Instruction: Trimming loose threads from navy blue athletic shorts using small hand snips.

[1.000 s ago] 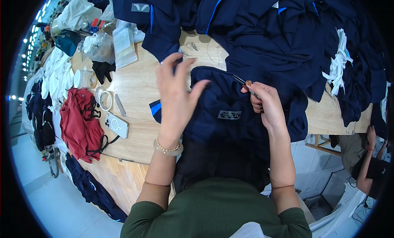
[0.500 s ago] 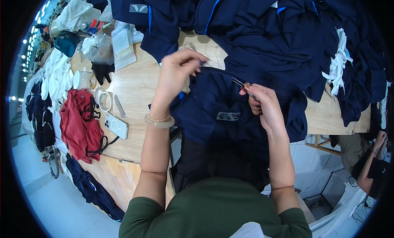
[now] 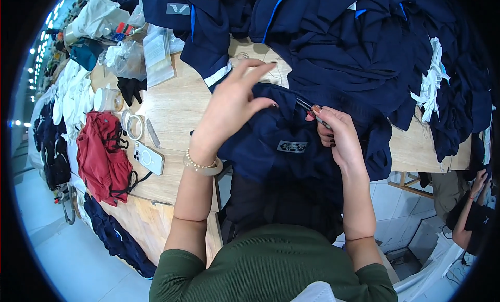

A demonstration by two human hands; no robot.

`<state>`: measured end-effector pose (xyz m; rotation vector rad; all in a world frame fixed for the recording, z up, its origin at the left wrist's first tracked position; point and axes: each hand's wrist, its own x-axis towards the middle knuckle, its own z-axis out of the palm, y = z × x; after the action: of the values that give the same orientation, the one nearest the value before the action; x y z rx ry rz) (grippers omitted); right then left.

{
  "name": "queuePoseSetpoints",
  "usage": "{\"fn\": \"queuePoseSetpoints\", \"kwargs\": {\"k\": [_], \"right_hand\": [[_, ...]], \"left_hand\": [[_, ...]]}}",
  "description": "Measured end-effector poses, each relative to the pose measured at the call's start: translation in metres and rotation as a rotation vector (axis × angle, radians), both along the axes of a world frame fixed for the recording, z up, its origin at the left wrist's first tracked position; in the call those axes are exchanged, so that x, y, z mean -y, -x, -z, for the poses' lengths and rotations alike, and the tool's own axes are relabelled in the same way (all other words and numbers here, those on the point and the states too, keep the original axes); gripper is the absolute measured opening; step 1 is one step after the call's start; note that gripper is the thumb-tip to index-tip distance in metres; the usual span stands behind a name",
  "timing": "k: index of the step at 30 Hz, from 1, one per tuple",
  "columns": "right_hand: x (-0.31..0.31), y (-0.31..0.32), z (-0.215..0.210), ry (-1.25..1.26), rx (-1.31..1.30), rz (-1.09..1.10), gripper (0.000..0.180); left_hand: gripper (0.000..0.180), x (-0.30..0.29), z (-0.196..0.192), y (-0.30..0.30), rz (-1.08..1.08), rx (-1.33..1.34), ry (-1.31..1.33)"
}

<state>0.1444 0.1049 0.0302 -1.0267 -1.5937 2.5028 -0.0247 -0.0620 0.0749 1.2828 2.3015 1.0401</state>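
A navy garment [image 3: 260,140] with a grey printed patch lies over the table's near edge and my lap. My right hand [image 3: 335,129] is closed around a small pair of thread snips [image 3: 303,102], whose thin metal blades point up and left over the garment. Above the garment's left part hovers my left hand [image 3: 234,104], thumb and fingers spread, with nothing visible between them. Its wrist carries a pale bangle and a beaded bracelet.
Navy garments [image 3: 354,57] are heaped across the far side, with white strips [image 3: 431,80] on top at right. Leftward on the wooden table lie a phone [image 3: 149,158], tape rings [image 3: 135,127], a red cloth bag [image 3: 104,156] and plastic bags [image 3: 125,60]. Another person's arm [image 3: 465,213] shows at right.
My left hand has opened from a pinch, its thumb and fingers now apart, and has shifted slightly right. The right hand keeps hold of the snips in nearly the same place.
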Motion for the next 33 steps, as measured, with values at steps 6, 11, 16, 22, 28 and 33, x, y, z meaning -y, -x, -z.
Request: {"fn": "queuePoseSetpoints", "kwargs": {"k": [6, 11, 16, 22, 28, 33], "right_hand": [[0.002, -0.002, -0.003, 0.013, -0.018, -0.002, 0.03], [-0.002, -0.009, -0.01, -0.099, -0.133, -0.001, 0.027], [-0.006, -0.003, -0.014, -0.655, -0.239, 0.134, 0.017], [0.011, 0.022, -0.024, -0.499, -0.113, 0.061, 0.02], [0.023, 0.035, -0.006, -0.482, -0.174, -0.01, 0.031], [0.037, 0.042, -0.001, -0.48, -0.119, -0.119, 0.035]], "left_hand": [[0.011, -0.02, 0.027, 0.011, 0.069, -0.159, -0.066], [0.005, -0.01, 0.025, 0.009, -0.093, 0.102, -0.165], [0.004, -0.003, 0.017, -0.017, -0.128, -0.032, -0.208], [0.009, 0.015, 0.025, -0.058, -0.203, 0.17, -0.399], [0.015, 0.02, 0.028, -0.08, -0.205, -0.044, -0.392], [0.017, 0.022, 0.033, -0.093, -0.199, -0.05, -0.377]]}}
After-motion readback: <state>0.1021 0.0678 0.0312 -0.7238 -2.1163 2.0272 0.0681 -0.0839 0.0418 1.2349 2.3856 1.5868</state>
